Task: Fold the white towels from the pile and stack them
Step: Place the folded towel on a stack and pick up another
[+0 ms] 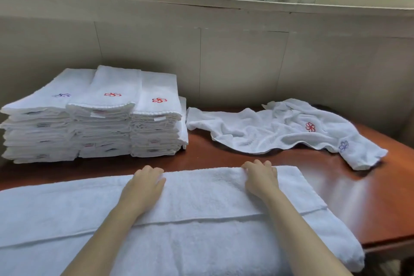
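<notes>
The half-folded towel (pixel 201 197) lies right across the near worktop (pixel 336 186), both grips narrow: left hand (pixel 143 186) and right hand (pixel 262 178) curl fingers over its far edge. The folded stacks (pixel 94 119) sit back left, the loose pile (pixel 280 127) back right.

Bare table (pixel 201 154) separates stacks (pixel 94 119) from loose towels (pixel 280 127).

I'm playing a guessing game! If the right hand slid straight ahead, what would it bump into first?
Probably the crumpled towels, after a strip of bare table. The right hand holds the far edge of the flat towel, fingers pointing away from the person. Depth is hard to judge.
</notes>
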Tool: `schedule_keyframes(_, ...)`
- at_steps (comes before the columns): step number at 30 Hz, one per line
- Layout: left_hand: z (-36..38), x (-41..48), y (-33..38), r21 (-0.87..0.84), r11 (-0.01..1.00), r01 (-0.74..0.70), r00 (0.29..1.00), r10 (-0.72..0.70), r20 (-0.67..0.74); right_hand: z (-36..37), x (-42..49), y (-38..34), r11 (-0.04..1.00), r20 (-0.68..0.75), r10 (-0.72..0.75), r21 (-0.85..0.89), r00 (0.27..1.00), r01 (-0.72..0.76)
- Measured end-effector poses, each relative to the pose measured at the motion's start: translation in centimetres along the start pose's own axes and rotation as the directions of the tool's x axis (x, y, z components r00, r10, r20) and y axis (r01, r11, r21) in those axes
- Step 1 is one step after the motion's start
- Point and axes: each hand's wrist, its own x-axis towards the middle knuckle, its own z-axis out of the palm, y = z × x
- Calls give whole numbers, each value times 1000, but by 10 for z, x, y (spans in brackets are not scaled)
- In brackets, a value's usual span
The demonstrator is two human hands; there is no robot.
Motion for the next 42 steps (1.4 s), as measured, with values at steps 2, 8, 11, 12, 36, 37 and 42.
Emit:
schedule_keyframes(2,-10,0,-29,8,994,111,994,-111,-26,-3,3,3,998,-26,66,3,998,-66)
schedule_keyframes(8,-22,-6,-79,42,985,167,983,-163,-89,3,5,7,978,-221,184,136,958,-156)
schedule_keyframes(11,-28,-10,-94,70,981,182,980,-175,-95,2,9,2,986,-170,152,96,974,-137)
schedule_keyframes(12,-33,-12,-99,59,975,216,973,-210,-95,2,10,-2,989,-161,143,55,977,-136)
schedule_keyframes(36,-43,-33,-160,162,944,286,956,-294,21,28,7,-65,984,-26,-179,-30,984,178)
schedule_keyframes(37,-42,-36,-162,150,946,287,955,-294,25,31,7,-65,976,-29,-219,-7,975,218)
schedule_keyframes(42,-55,-43,-162,191,923,334,940,-311,-138,43,0,-62,940,137,-338,87,931,329)
